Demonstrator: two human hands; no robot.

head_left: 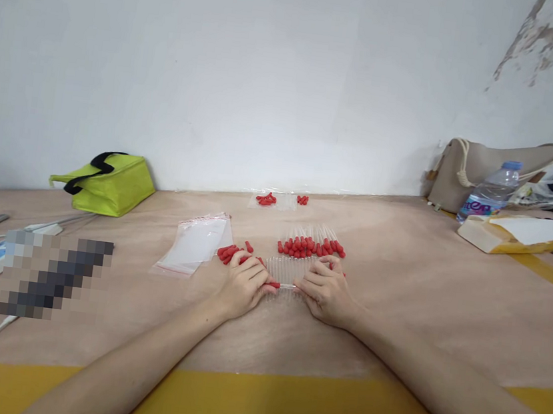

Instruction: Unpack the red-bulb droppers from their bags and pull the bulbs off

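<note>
Your left hand [245, 288] is pinching a red bulb [273, 285] and your right hand [329, 293] is gripping a clear tube [287, 286], the two meeting inward of the table's [396, 296] front edge, above loose tubes [279, 270]. Skewed pressure could be cracking the tube or making it slip. Yellow tape [283, 396] is lining that edge; a white wall [291, 88] is standing behind.

The brown table [446, 302] carries a green bag [128, 185] far left, plastic sleeves [196, 241] and red bulbs [228, 253] left of centre, red-ended tubes [309, 246] centrally, a bottle [487, 194] far right.
</note>
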